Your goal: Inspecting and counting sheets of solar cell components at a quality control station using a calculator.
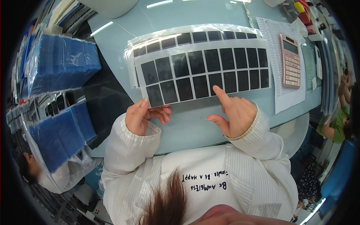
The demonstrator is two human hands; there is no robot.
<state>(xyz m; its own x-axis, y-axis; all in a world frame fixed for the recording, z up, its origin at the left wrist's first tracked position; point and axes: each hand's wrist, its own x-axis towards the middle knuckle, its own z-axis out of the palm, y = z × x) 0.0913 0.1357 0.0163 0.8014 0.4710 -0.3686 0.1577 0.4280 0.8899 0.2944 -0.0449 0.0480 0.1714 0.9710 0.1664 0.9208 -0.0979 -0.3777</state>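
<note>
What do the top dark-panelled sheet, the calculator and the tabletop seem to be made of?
Sheet: probably thin plastic film, glossy; its dark panels show soft reflections.
Calculator: likely hard plastic, satin pink, judging by its even, shiny casing; metal is possible.
Tabletop: perhaps glass or glossy laminate; sharp light streaks mirror in it.

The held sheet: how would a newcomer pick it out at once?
Start at the pale table: the held sheet is at its middle, near left corner in the left hand. It shows two rows of black rectangles; the farther sheet, partly covered by it, shows mostly one.
</note>
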